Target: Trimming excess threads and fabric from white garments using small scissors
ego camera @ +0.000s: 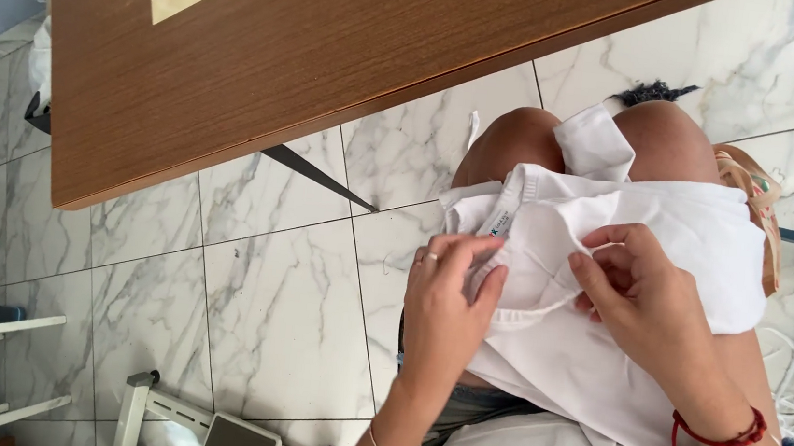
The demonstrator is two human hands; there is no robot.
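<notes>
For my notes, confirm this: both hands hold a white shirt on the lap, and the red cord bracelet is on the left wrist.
Wrong wrist. The head view shows the red cord bracelet on the right wrist; the left wrist has a thin pale band. Both the left hand and right hand do hold the white shirt on the lap.

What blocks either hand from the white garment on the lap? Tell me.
Nothing visible does. The left hand and right hand already pinch the white garment directly, at its neckline near the label.

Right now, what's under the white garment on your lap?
Both bare knees show past the white garment, which lies across the lap. The thighs beneath are covered. Left hand and right hand pinch its neckline.
</notes>
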